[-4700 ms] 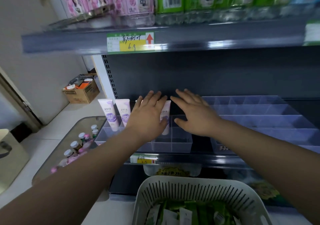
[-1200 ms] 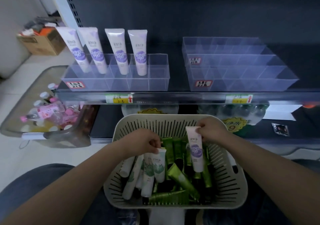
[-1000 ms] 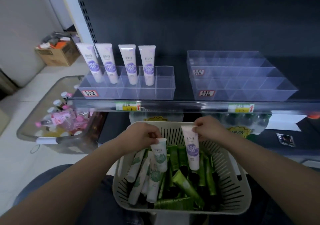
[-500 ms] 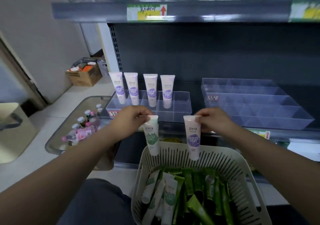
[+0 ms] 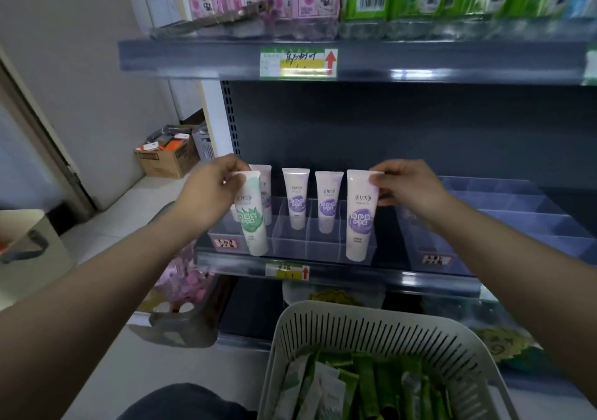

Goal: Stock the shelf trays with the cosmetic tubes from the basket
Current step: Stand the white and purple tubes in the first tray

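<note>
Both hands' fingers pinch tubes: left hand [image 5: 211,195] green tube [image 5: 252,216], right hand [image 5: 407,187] purple tube [image 5: 360,216].

Left hand [image 5: 210,193] pinches crimped top of green-labelled tube [image 5: 252,216], tube hanging cap-down in front of left clear tray [image 5: 290,248]. Right hand [image 5: 407,190] pinches top of purple-labelled tube [image 5: 360,216] the same way, at tray's right end. Purple tubes [image 5: 295,198] stand upright in tray's back row (leftmost ones partly hidden by left hand). Right clear tray [image 5: 504,222] sits beside it on shelf [image 5: 420,279]. White slotted basket [image 5: 371,329] below holds green tubes [image 5: 365,381].
</note>
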A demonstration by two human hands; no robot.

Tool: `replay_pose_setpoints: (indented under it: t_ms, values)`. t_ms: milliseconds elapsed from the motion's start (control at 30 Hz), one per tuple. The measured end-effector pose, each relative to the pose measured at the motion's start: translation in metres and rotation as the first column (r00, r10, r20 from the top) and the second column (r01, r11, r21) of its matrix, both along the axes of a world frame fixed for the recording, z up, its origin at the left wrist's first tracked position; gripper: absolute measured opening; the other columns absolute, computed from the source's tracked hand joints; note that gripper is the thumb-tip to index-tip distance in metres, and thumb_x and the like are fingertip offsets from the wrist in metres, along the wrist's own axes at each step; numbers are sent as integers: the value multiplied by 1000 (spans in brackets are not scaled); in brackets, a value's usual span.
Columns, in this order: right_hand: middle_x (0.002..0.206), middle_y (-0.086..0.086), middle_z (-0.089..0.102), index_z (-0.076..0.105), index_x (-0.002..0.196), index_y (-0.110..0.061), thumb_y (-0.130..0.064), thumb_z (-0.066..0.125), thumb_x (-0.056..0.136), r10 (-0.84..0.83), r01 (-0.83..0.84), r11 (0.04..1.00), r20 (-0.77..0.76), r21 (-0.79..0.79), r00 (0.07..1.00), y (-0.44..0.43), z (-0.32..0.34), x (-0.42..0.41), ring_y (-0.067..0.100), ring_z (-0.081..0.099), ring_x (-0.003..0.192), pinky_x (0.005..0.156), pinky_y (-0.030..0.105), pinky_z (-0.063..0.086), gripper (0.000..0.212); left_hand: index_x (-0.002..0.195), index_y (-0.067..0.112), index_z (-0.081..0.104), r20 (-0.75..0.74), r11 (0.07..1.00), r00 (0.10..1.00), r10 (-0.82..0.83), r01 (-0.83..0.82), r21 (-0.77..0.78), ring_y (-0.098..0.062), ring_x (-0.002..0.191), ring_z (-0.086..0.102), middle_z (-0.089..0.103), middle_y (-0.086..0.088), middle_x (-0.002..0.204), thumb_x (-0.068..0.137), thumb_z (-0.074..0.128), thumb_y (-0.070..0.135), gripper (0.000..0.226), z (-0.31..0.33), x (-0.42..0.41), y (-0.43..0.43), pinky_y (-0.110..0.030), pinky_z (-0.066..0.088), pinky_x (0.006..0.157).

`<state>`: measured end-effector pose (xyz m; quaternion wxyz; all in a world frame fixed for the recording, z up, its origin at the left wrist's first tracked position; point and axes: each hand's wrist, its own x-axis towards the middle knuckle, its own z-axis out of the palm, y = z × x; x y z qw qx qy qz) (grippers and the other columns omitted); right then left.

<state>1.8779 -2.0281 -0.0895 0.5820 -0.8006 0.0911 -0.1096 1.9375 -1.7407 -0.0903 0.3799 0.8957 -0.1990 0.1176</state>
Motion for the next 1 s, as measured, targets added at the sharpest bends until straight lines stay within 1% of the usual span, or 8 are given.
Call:
replay_pose_setpoints:
  t_ms: [100,233,300,433,600,733,867,1000]
  values:
    - [79,4,65,63,76,-18,-4,55,90,-30,31,999,52,-13,998,-1,6,16,16,63,72,64,24,57,22,90,19,57,85,998,995,42,-45,38,-26,81,60,62,-4,87,94,46,11,15,6,14,2,-38,51,75]
    - [87,10,65,64,78,-18,-4,55,90,-69,71,997,105,-16,992,-4,6,36,19,63,77,70,29,56,21,90,18,57,148,998,988,39,-46,46,-26,84,57,59,-4,90,93,47,6,16,10,34,12,-43,51,78]
    - [88,10,64,63,76,-20,-4,54,91,-94,96,995,122,-11,988,-6,5,44,20,62,76,71,30,56,23,89,17,58,159,997,986,50,-59,52,-23,83,56,60,-4,92,92,46,4,18,8,43,18,-39,50,75]
    - [89,10,65,64,78,-19,-5,55,90,-135,138,990,145,-15,980,-11,-2,58,23,62,82,82,40,55,21,91,16,55,140,995,987,78,-86,56,-18,82,50,54,-3,95,94,45,4,16,-4,52,23,-28,36,69]
    - [89,11,67,65,74,-24,-8,57,89,-162,170,984,119,-56,979,-15,-19,70,30,63,85,89,51,52,23,94,11,57,89,990,992,84,-93,105,-17,85,49,56,-5,98,95,45,6,13,-22,59,26,-26,34,68]
    - [87,6,68,65,72,-26,-7,56,89,-166,170,984,81,-46,983,-18,-37,77,36,65,96,90,52,51,28,98,10,59,68,979,990,121,-130,155,-18,86,49,56,-3,98,95,46,7,14,-37,60,26,-26,33,72]
    - [85,-1,69,67,69,-28,-8,56,89,-141,142,988,33,-58,989,-23,-54,84,29,66,93,89,51,52,31,92,28,53,1,978,992,129,-128,167,-17,84,53,57,3,98,96,45,13,17,-52,62,32,-29,37,70]
    - [82,-3,68,67,67,-29,-7,55,88,-146,147,986,29,-73,989,-22,-64,90,27,67,89,87,51,53,33,91,31,51,-5,979,990,141,-139,147,-13,73,55,56,5,99,96,44,14,19,-57,63,34,-29,38,66]
